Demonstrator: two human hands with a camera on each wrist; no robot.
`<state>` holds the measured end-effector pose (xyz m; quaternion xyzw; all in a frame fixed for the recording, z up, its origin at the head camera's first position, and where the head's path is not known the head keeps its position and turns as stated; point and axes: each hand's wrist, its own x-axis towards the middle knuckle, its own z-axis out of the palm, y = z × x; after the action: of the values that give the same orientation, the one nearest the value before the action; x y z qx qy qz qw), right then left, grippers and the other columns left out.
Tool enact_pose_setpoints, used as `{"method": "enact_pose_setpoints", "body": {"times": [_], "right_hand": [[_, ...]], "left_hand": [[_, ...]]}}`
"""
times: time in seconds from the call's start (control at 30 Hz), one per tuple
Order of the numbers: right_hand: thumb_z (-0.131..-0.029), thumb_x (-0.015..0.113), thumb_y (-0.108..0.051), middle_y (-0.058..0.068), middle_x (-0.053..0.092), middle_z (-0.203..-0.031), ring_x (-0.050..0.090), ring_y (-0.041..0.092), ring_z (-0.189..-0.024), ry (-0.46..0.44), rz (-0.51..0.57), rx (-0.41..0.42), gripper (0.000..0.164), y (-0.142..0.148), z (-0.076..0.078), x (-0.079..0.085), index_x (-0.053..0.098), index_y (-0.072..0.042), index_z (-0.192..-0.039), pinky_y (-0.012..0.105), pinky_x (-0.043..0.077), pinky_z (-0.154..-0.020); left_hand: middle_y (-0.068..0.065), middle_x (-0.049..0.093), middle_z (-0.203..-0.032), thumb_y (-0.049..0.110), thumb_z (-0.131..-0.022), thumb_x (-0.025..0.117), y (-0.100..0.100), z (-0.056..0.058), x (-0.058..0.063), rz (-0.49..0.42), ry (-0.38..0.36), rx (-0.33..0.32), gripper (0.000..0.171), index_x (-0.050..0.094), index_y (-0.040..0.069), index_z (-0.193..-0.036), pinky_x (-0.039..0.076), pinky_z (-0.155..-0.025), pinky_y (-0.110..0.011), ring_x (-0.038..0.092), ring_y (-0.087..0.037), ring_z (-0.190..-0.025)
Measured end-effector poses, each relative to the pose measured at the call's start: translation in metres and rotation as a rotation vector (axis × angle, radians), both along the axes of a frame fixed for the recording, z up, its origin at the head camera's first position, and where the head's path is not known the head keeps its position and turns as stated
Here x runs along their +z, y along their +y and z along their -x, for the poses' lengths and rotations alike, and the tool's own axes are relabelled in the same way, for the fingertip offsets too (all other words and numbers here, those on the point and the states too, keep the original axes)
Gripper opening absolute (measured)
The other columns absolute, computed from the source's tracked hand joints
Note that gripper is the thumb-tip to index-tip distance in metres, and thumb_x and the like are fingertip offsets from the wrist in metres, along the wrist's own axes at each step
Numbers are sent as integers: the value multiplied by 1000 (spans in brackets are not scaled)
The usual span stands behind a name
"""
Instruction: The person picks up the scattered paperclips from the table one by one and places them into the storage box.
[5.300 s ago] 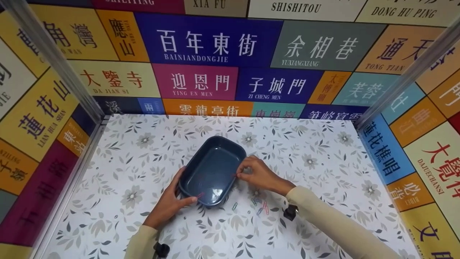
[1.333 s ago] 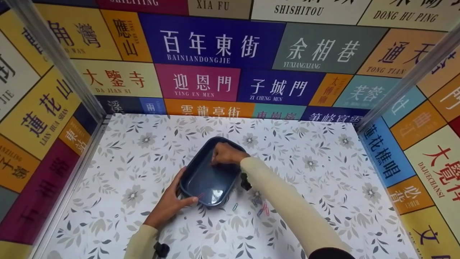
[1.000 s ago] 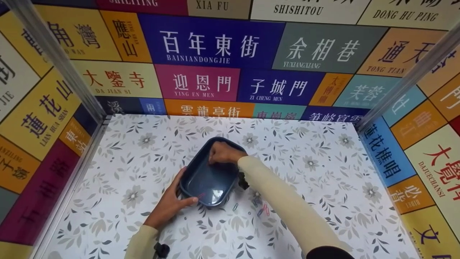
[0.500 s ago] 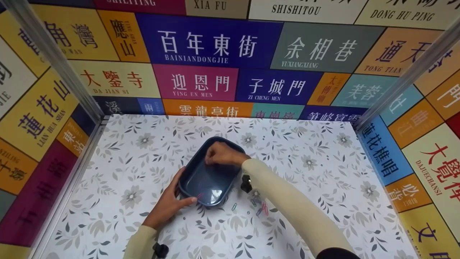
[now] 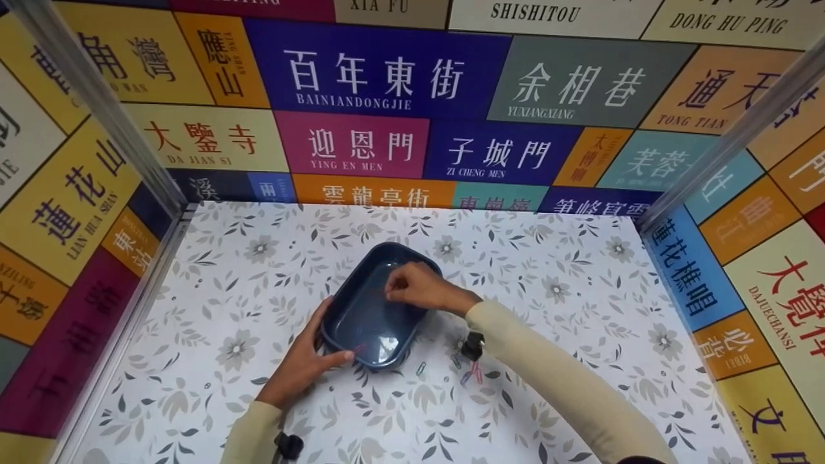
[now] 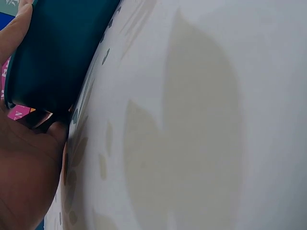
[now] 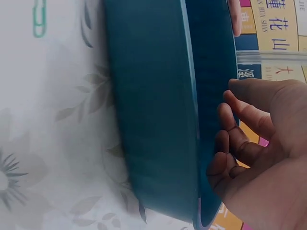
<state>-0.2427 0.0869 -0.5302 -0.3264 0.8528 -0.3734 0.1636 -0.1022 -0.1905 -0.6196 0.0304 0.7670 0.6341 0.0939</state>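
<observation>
Two bare hands work at one dark blue, rounded rectangular dish (image 5: 374, 322) set slantwise on a white tabletop (image 5: 258, 309) with a grey leaf and flower print. The left hand (image 5: 303, 367) grips the dish at its near left corner, thumb at the rim and fingers along the outer left wall. The right hand (image 5: 419, 287) reaches across the right rim, its loosely bent fingers above the far half of the interior; they appear to hold nothing. Near the left thumb, inside the dish's near end, lies a small pink wire paper clip (image 5: 359, 348).

Outside the dish, to its near right, a green wire paper clip (image 5: 421, 368) lies alone. Farther right is a loose cluster with a red paper clip (image 5: 476, 372) and a blue paper clip (image 5: 465, 379), partly hidden by the black wrist camera (image 5: 472, 346) on the right arm.

Bare patterned surface stretches left and right of the dish to the side edges, and a narrower strip separates its far rim from the back edge, where colourful lettered wall panels (image 5: 374, 71) rise.
</observation>
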Motion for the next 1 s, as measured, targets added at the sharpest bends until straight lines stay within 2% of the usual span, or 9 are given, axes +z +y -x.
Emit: {"method": "enact_pose_setpoints", "body": {"times": [0.23, 0.3, 0.37, 0.47, 0.53, 0.67, 0.83, 1.0], "right_hand": [[-99, 78, -6, 9, 80, -100, 64, 8, -85, 1, 26, -7, 11, 15, -15, 2, 83, 2, -106, 29, 55, -80], [-99, 79, -6, 9, 81, -100, 67, 15, -89, 22, 27, -9, 11, 19, -20, 2, 83, 1, -106, 38, 56, -100], [-98, 79, -5, 10, 81, -101, 68, 22, -95, 52, 30, -7, 11, 24, -24, 2, 82, 2, -106, 47, 50, -113], [-97, 80, -6, 11, 80, -102, 70, 30, -100, 125, 46, 7, 12, 32, -31, 2, 83, 1, -106, 56, 40, -122], [-97, 81, -7, 11, 79, -103, 67, 30, -98, 167, 61, 11, 13, 36, -37, 1, 83, 1, -106, 50, 48, -108], [-96, 83, -7, 10, 78, -103, 64, 28, -97, 206, 99, -3, 12, 42, -47, 0, 84, 0, -106, 43, 51, -93], [-96, 83, -6, 9, 78, -103, 65, 29, -98, 207, 148, -10, 10, 46, -58, -2, 83, 0, -105, 44, 51, -95], [-96, 83, -6, 6, 75, -99, 62, 33, -95, 239, 199, 11, 6, 50, -72, -10, 83, -5, -102, 40, 50, -88]], "left_hand": [[0, 21, -183, 32, -85, 98, 1, 0, 0, 13, -4, 0, 122, 19, 30, -179, 14, -136, -45, 17, -24, -169], [1, 21, -183, 33, -85, 98, 1, 0, 0, 17, -3, -2, 122, 19, 30, -179, 14, -136, -45, 17, -23, -169], [2, 21, -183, 34, -85, 98, 1, 1, 0, 17, -1, -3, 122, 19, 30, -179, 13, -136, -45, 16, -23, -169], [2, 20, -183, 31, -86, 97, 0, 1, 1, 3, -3, -5, 121, 19, 29, -179, 13, -136, -46, 15, -22, -169], [1, 20, -183, 29, -88, 97, 0, 2, 0, -3, -9, -7, 120, 18, 29, -179, 14, -136, -48, 14, -23, -170], [-1, 19, -184, 28, -89, 96, 0, 3, 0, 9, -7, -8, 119, 18, 28, -179, 13, -136, -49, 13, -25, -170], [-1, 19, -183, 31, -88, 97, 0, 2, 0, 27, 4, 0, 120, 18, 28, -179, 12, -136, -49, 13, -26, -170], [0, 20, -183, 31, -86, 97, 0, 2, 1, 20, 9, 2, 122, 18, 28, -179, 13, -136, -51, 15, -27, -170]]}}
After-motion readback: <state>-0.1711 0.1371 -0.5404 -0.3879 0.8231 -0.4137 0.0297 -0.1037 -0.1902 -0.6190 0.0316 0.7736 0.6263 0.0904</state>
